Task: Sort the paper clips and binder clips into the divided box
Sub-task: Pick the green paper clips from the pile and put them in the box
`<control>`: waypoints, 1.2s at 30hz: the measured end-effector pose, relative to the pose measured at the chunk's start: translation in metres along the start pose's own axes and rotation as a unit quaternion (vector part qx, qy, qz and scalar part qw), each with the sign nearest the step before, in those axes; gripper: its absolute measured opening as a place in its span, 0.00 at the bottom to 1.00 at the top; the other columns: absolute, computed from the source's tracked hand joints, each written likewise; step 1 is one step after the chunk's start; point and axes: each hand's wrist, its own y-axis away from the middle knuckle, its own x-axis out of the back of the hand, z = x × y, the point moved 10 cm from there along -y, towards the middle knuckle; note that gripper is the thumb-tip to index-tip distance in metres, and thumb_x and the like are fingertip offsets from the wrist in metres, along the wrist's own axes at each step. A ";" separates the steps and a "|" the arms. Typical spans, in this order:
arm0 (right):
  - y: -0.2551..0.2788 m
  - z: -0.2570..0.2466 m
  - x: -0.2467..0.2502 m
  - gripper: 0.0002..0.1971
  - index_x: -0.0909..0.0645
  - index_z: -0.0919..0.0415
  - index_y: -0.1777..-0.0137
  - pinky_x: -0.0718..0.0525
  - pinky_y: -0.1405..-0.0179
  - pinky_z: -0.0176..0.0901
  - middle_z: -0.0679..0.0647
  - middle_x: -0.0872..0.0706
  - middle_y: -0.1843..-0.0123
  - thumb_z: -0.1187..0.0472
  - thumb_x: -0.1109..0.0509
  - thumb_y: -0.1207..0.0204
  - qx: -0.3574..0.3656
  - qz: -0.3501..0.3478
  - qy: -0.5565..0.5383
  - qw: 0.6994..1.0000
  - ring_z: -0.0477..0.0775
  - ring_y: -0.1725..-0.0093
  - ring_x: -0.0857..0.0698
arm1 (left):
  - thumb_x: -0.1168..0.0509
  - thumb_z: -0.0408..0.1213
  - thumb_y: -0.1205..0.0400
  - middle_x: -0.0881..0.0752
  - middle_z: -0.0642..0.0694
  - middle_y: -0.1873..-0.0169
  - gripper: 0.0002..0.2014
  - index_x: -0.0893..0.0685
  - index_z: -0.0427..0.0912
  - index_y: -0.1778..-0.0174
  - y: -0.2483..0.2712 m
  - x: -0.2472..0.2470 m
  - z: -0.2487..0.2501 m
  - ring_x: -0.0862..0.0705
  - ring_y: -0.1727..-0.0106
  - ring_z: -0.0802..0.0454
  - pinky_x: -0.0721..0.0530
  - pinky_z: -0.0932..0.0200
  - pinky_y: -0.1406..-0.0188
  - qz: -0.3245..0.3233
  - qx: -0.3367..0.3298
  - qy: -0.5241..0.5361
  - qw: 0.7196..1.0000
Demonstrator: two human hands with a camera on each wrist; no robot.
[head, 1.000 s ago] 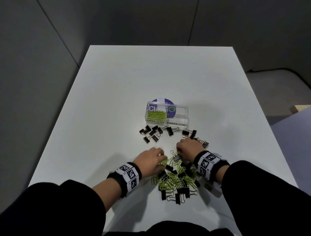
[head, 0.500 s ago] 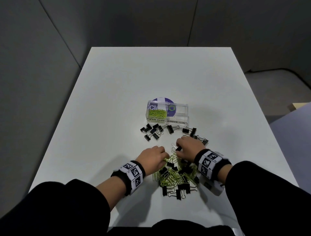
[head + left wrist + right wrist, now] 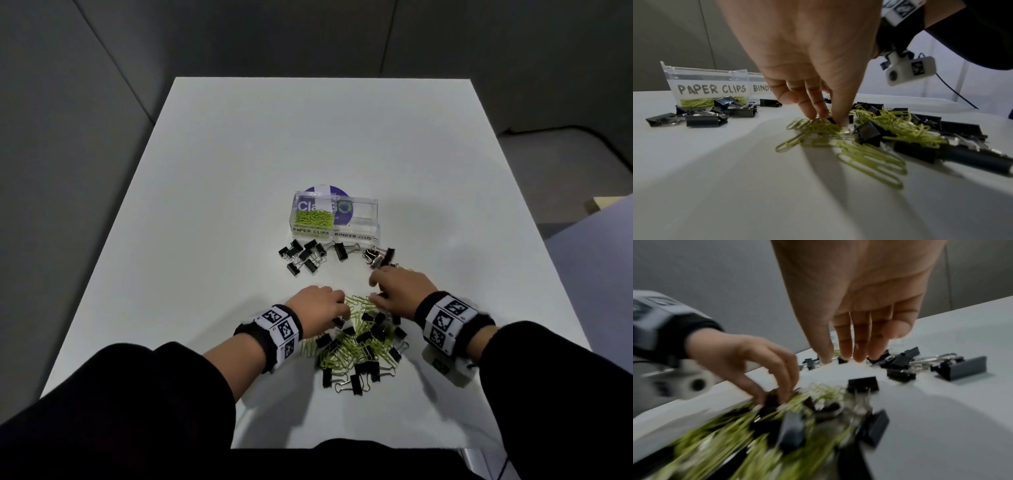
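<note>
Fingers of our left hand (image 3: 317, 305) pinch a small black binder clip (image 3: 338, 322) in the mixed pile of green paper clips (image 3: 346, 353); our right hand (image 3: 399, 289) hovers spread, near the clear divided box (image 3: 335, 219) on the white bench (image 3: 308, 144).

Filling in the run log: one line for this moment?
left hand: pinching binder clip | right hand: open | box: paper clips only

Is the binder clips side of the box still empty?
Empty, it seems. The binder clips compartment shows only clear plastic, while the paper clips compartment holds green clips. Black binder clips lie outside on the table.
</note>
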 end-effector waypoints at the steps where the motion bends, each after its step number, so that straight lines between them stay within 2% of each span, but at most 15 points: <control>1: 0.010 -0.004 -0.008 0.18 0.27 0.55 0.36 0.21 0.47 0.47 0.53 0.20 0.37 0.48 0.38 0.22 0.017 -0.022 0.009 1.000 0.54 0.40 0.20 | 0.42 0.39 0.16 0.20 0.42 0.39 0.14 0.23 0.45 0.34 0.000 0.001 0.002 0.21 0.40 0.42 0.23 0.49 0.47 0.006 -0.002 -0.007 1.000; 5: 0.040 -0.010 -0.031 0.26 0.32 0.52 0.30 0.20 0.49 0.44 0.52 0.24 0.33 0.46 0.33 0.26 0.050 -0.053 0.018 0.997 0.53 0.39 0.22 | 0.43 0.39 0.15 0.18 0.41 0.41 0.14 0.22 0.44 0.35 0.000 0.005 0.005 0.20 0.42 0.40 0.23 0.49 0.48 0.021 -0.018 -0.014 1.000; 9: 0.047 -0.013 -0.037 0.27 0.33 0.52 0.28 0.18 0.48 0.44 0.54 0.26 0.32 0.49 0.32 0.25 0.072 -0.018 0.031 0.997 0.54 0.40 0.21 | 0.43 0.39 0.16 0.17 0.41 0.44 0.14 0.20 0.42 0.37 0.003 0.021 -0.004 0.18 0.45 0.41 0.21 0.51 0.49 0.059 -0.010 0.014 0.998; 14: 0.048 -0.021 -0.040 0.19 0.25 0.55 0.34 0.16 0.57 0.46 0.58 0.21 0.38 0.57 0.31 0.24 0.117 0.003 0.023 0.993 0.58 0.48 0.17 | 0.45 0.40 0.15 0.19 0.45 0.42 0.14 0.20 0.42 0.37 -0.004 0.042 -0.042 0.17 0.46 0.47 0.18 0.53 0.51 0.077 0.078 0.051 0.993; 17: 0.048 -0.026 -0.040 0.18 0.24 0.56 0.36 0.14 0.57 0.45 0.57 0.21 0.38 0.55 0.30 0.25 0.134 0.002 0.023 0.991 0.56 0.49 0.16 | 0.44 0.39 0.15 0.19 0.44 0.42 0.14 0.20 0.41 0.37 -0.009 0.053 -0.061 0.17 0.47 0.46 0.15 0.50 0.49 0.113 0.125 0.051 0.984; 20: 0.048 -0.023 -0.025 0.19 0.27 0.56 0.35 0.19 0.50 0.42 0.52 0.21 0.36 0.49 0.35 0.22 0.118 0.001 -0.022 0.993 0.53 0.45 0.18 | 0.43 0.35 0.16 0.20 0.41 0.40 0.16 0.22 0.40 0.33 -0.012 0.057 -0.070 0.17 0.48 0.42 0.13 0.48 0.51 0.126 0.151 0.043 0.980; 23: 0.045 -0.010 -0.007 0.16 0.28 0.54 0.37 0.20 0.51 0.41 0.50 0.15 0.43 0.49 0.38 0.20 0.070 0.010 -0.083 0.994 0.49 0.53 0.18 | 0.41 0.33 0.17 0.21 0.41 0.37 0.19 0.26 0.40 0.29 -0.010 0.059 -0.069 0.17 0.45 0.43 0.14 0.51 0.52 0.144 0.155 0.054 0.976; 25: 0.038 0.001 0.002 0.17 0.29 0.55 0.36 0.21 0.55 0.40 0.51 0.13 0.46 0.49 0.38 0.20 0.039 0.027 -0.095 0.994 0.51 0.52 0.16 | 0.41 0.34 0.17 0.20 0.44 0.38 0.15 0.22 0.42 0.34 -0.004 0.058 -0.060 0.17 0.44 0.48 0.15 0.55 0.48 0.151 0.145 0.072 0.975; 28: 0.026 0.016 0.016 0.18 0.30 0.54 0.32 0.28 0.58 0.39 0.53 0.14 0.45 0.49 0.40 0.20 -0.001 0.049 -0.070 0.996 0.55 0.48 0.16 | 0.43 0.36 0.16 0.17 0.49 0.42 0.12 0.18 0.46 0.40 0.009 0.036 -0.038 0.18 0.47 0.55 0.16 0.59 0.44 0.073 0.101 0.111 0.986; 30: 0.015 0.026 0.024 0.19 0.30 0.54 0.31 0.27 0.57 0.40 0.53 0.14 0.42 0.49 0.40 0.19 -0.026 0.058 -0.060 0.996 0.56 0.45 0.16 | 0.41 0.36 0.17 0.17 0.50 0.43 0.12 0.18 0.48 0.40 0.021 0.019 -0.021 0.19 0.46 0.55 0.17 0.60 0.43 0.024 0.070 0.117 0.990; 33: -0.005 0.038 0.028 0.20 0.31 0.55 0.31 0.20 0.48 0.48 0.55 0.17 0.37 0.50 0.39 0.20 -0.050 0.053 -0.065 0.995 0.58 0.41 0.18 | 0.39 0.35 0.19 0.20 0.50 0.38 0.16 0.19 0.50 0.36 0.036 -0.001 -0.004 0.22 0.36 0.53 0.20 0.60 0.42 -0.011 0.050 0.104 0.993; 36: -0.015 0.044 0.023 0.21 0.33 0.57 0.28 0.22 0.40 0.52 0.57 0.22 0.31 0.54 0.38 0.20 -0.057 0.034 -0.085 0.994 0.59 0.36 0.20 | 0.37 0.38 0.20 0.23 0.48 0.34 0.19 0.22 0.49 0.32 0.041 -0.017 0.001 0.26 0.32 0.50 0.21 0.55 0.42 -0.034 0.054 0.078 0.995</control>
